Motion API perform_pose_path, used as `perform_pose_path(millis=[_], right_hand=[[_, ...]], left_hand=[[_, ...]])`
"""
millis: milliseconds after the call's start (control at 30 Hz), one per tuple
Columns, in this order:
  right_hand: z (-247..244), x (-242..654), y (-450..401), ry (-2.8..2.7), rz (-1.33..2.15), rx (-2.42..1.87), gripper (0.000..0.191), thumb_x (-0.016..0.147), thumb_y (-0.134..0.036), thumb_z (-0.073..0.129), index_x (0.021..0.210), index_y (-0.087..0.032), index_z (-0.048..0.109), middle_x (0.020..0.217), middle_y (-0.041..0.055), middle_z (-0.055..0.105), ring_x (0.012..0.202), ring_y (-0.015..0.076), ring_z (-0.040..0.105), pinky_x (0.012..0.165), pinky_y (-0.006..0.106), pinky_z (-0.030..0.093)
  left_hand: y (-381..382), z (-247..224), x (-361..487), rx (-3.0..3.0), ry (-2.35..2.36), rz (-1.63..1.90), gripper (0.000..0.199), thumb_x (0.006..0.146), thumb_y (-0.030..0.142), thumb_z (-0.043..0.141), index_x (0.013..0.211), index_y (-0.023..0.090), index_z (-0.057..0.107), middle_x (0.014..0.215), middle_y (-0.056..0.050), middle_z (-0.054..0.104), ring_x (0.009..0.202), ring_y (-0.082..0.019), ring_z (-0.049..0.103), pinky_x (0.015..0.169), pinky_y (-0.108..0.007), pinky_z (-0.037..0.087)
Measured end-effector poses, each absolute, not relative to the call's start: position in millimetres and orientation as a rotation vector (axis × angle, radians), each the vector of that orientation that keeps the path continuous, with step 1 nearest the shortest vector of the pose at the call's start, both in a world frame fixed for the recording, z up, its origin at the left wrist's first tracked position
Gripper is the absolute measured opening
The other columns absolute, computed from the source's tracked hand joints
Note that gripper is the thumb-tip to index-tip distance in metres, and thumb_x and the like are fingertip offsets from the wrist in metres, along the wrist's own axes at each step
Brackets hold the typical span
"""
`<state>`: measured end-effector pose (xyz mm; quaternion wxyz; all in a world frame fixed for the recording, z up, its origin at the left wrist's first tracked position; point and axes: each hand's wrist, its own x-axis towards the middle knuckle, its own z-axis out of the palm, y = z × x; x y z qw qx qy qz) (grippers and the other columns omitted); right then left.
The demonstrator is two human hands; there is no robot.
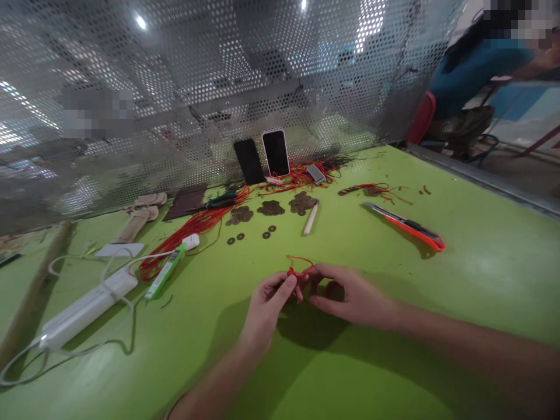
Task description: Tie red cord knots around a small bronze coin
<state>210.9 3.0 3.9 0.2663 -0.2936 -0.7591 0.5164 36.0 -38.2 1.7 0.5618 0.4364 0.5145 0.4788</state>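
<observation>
Near the front middle of the green table, my left hand pinches a small knotted piece of red cord between thumb and fingers. A loop of the cord rises above the fingertips and runs over to my right hand. The right index fingertip is at the cord, and the right thumb is apart from it, lower down. Whether the right fingers grip the cord cannot be made out. Beyond the hands lie a few loose round discs, three piles of similar discs and a pale stick.
An orange utility knife lies at right. At left are a white power strip with cables, a green box and red cord bundles. Two phones lean on the perforated metal screen. A person sits at the upper right.
</observation>
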Motion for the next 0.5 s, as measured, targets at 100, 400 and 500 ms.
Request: perform_pose_path(millis=[100,400,500], right_hand=[[1.5,210.8,2.9,-2.037,1.399,-0.761,0.031,0.081,-0.017,0.054,0.111,-0.020,0.054,0.098,0.0034,0.062,0.083,0.0115,0.060,0.066,0.022,0.050],[-0.5,211.0,3.1,-2.018,1.470,-0.699,0.040,0.082,-0.014,0.052,0.121,-0.022,0.051,0.114,0.0074,0.058,0.093,0.0141,0.059,0.077,0.029,0.053],[1.6,212.3,2.4,-2.039,1.542,-0.694,0.039,0.082,-0.018,0.052,0.121,-0.022,0.051,0.112,0.0065,0.058,0.092,0.0142,0.059,0.078,0.030,0.053]], left_hand=[[-37.6,1.3,35.0,0.994,1.212,1.149,0.025,0.076,0.039,0.063,0.069,0.016,0.064,0.061,0.001,0.058,0.061,-0.010,0.050,0.060,-0.022,0.036],[-37.4,0.0,31.1,1.008,1.182,1.190,0.023,0.080,0.036,0.059,0.070,0.016,0.063,0.063,0.001,0.058,0.063,-0.009,0.049,0.064,-0.021,0.036],[-34.9,0.3,30.5,1.014,1.188,1.226,0.025,0.080,0.037,0.059,0.066,0.016,0.062,0.061,0.001,0.058,0.062,-0.010,0.049,0.064,-0.022,0.037]])
